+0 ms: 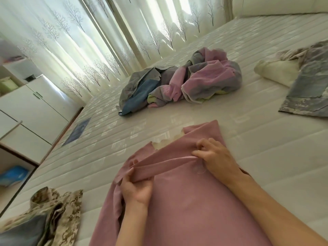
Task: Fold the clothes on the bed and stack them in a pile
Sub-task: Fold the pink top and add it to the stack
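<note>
A dusty-pink garment (186, 206) lies spread on the white mattress (230, 125) right in front of me. A fold of it runs across between my hands. My left hand (136, 187) grips the left end of that fold, fingers curled round the cloth. My right hand (214, 157) pinches the fold's right end, knuckles up. A crumpled heap of pink, grey and blue clothes (179, 86) sits further back in the middle of the bed.
A folded camouflage garment (51, 215) lies at the near left. At the right edge sit a blue-grey patterned garment (308, 89) and a cream piece (276, 70). White cabinets (28, 110) stand beyond the bed's left edge, curtains (99, 41) behind.
</note>
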